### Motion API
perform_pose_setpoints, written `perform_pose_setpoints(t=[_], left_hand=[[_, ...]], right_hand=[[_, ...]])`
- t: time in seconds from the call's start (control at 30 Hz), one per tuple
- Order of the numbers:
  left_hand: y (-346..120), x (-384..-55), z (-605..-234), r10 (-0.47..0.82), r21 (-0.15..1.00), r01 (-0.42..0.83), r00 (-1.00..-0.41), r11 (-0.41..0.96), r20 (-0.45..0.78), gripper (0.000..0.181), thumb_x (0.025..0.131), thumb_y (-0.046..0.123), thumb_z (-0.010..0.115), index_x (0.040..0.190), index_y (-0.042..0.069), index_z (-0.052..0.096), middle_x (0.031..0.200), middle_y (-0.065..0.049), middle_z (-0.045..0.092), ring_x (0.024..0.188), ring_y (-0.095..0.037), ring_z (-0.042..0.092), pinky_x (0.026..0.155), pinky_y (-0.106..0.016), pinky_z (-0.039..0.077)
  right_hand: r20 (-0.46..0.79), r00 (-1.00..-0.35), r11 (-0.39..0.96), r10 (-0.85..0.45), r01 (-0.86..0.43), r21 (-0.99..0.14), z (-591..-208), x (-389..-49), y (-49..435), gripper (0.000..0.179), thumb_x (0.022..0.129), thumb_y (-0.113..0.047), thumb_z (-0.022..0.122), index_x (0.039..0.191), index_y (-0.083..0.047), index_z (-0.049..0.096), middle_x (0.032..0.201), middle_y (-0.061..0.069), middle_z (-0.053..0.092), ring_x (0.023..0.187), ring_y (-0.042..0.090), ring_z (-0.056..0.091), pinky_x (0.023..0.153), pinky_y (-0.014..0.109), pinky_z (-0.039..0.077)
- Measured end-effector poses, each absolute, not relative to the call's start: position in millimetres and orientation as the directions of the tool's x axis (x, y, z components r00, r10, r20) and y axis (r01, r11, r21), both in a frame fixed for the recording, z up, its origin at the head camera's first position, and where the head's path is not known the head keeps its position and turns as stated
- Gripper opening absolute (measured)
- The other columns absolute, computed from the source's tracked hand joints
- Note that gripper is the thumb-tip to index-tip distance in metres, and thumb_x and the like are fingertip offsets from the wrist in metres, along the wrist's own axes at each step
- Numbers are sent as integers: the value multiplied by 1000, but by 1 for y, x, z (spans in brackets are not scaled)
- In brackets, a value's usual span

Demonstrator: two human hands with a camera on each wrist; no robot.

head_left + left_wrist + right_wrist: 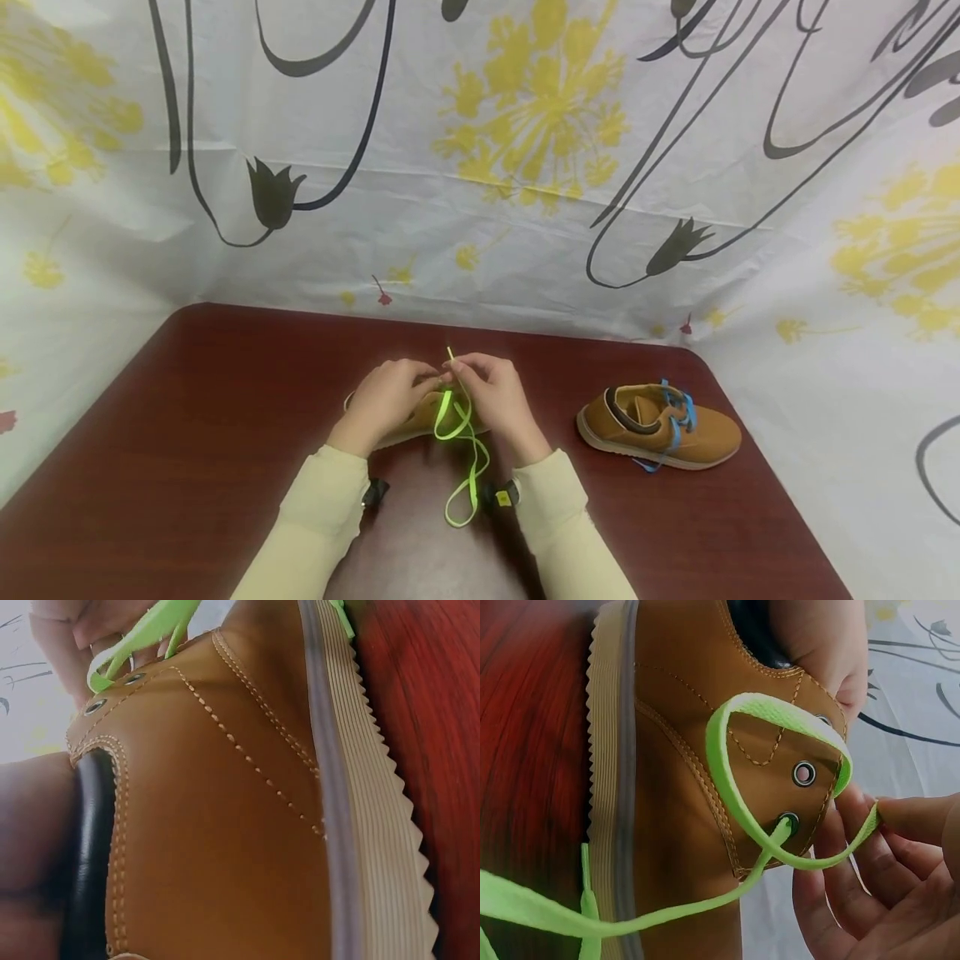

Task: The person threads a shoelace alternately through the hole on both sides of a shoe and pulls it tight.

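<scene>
Sleeves (pixel 318 504) show in head view; right wrist reveals green lace (pixel 718 754) through eyelet (pixel 795 823)

Smooth leathery shoe (pixel 217 810), woven lace (pixel 718 750); glossy wooden table (pixel 187 433)

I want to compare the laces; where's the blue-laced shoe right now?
In the head view, the blue-laced shoe sits on the tabletop, to the right of the right hand, near the table's right edge.

The pale yellow sleeves (pixel 303 525) have wide cuffs (pixel 551 492). A black gadget (pixel 377 492) sits by each cuff; the six o'clock one has a yellow patch (pixel 503 498).
</scene>
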State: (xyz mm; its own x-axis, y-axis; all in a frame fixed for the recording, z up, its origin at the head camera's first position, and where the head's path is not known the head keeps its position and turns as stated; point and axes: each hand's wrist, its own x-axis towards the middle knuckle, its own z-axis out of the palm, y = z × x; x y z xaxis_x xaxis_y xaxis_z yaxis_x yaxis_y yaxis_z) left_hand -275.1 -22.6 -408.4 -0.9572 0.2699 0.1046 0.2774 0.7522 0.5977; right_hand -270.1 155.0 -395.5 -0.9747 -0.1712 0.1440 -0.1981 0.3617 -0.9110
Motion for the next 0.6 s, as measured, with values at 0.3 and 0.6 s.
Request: perform_pose_setpoints(t=[0.3, 0.6], left_hand=[[-19, -279, -411, 195, 540, 259, -965, 801, 173, 32, 107, 34, 51, 87, 19, 71, 64, 3, 56, 59, -17, 50, 60, -31, 41], [-18, -281, -411, 79, 567, 152, -985, 809, 150, 36, 106, 42, 48, 96, 21, 76, 66, -1, 59, 61, -21, 54, 58, -35, 40]], right_hand=[[46, -985, 343, -164, -101, -934, -402, -276, 159, 20, 101, -15, 61, 105, -3, 77, 89, 12, 78, 73, 8, 67, 66, 22, 53], [7, -988, 423, -153, -72, -903, -410, -280, 159, 19, 98, -13, 64, 93, -1, 78, 78, 7, 74, 62, 5, 56, 59, 21, 47]])
